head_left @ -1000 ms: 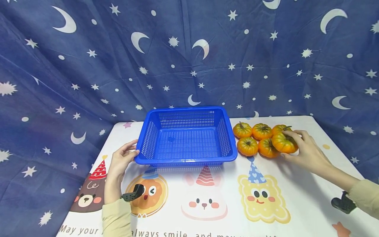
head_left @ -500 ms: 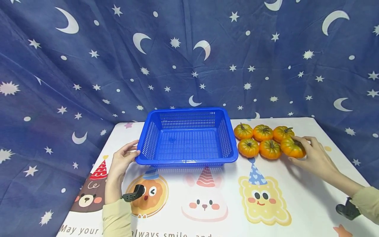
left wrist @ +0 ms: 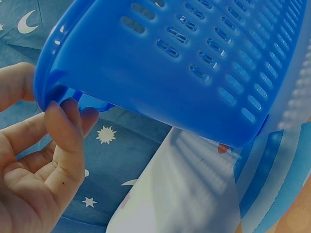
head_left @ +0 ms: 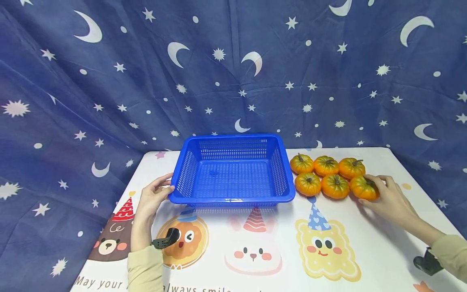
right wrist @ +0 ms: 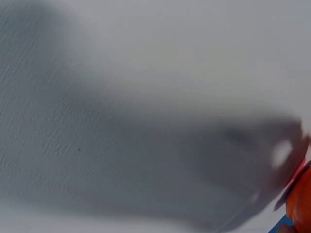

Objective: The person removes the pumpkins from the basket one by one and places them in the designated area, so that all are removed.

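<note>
A blue plastic basket (head_left: 233, 200) with slotted walls stands at the back middle of the table, nothing inside it. My left hand (head_left: 149, 199) holds its left rim, the fingertips against the rim edge in the left wrist view. To the right of the basket, small orange-green pumpkins sit in two rows. My right hand (head_left: 391, 200) grips the pumpkin (head_left: 363, 188) at the right end of the front row, fingers over its top and thumb at its near side. Beside it is another front-row pumpkin (head_left: 335, 187). Only part of an orange pumpkin (right wrist: 302, 204) shows in the right wrist view.
The back row's left pumpkin (head_left: 301, 164) is close to the basket's right side. A white tablecloth (head_left: 288, 247) printed with cartoon figures covers the table. Behind it hangs a dark blue curtain (head_left: 219, 105) with moons and stars.
My right hand has brought its pumpkin rightward and down, from partly over the others to the front row's right end. My left hand stays at the basket rim. The head view has shifted slightly.
</note>
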### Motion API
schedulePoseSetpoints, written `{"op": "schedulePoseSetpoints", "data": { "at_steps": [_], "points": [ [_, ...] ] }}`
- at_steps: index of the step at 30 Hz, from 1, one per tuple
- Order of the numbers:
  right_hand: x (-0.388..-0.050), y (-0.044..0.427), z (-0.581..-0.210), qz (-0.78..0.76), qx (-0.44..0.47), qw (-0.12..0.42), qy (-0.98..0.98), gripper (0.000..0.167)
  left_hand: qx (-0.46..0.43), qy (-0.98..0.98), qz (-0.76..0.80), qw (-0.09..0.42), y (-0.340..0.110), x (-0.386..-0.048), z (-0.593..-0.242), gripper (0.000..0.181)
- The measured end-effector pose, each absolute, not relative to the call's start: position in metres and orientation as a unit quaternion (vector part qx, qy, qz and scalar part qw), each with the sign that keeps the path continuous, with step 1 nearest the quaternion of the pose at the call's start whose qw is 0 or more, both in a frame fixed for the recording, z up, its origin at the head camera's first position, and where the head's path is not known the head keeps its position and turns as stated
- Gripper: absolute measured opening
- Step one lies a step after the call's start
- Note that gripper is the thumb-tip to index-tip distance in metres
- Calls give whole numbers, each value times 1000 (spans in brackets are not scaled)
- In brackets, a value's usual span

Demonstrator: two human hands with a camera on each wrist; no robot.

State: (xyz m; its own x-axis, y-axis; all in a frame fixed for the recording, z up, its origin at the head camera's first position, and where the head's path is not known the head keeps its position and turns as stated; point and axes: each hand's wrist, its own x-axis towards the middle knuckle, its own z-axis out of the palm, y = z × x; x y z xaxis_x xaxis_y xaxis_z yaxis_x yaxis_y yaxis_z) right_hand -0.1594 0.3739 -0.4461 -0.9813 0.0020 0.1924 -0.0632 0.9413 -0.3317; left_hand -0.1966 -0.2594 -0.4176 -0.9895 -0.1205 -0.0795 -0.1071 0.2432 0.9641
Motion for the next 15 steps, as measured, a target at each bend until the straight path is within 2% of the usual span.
{"op": "schedulePoseSetpoints", "data": {
  "at_steps": [15],
  "points": [
    [-165,376,-461,178,25,90,-980,81,70,-786,-614,11,-260,-197,-419,49]
  ]
}}
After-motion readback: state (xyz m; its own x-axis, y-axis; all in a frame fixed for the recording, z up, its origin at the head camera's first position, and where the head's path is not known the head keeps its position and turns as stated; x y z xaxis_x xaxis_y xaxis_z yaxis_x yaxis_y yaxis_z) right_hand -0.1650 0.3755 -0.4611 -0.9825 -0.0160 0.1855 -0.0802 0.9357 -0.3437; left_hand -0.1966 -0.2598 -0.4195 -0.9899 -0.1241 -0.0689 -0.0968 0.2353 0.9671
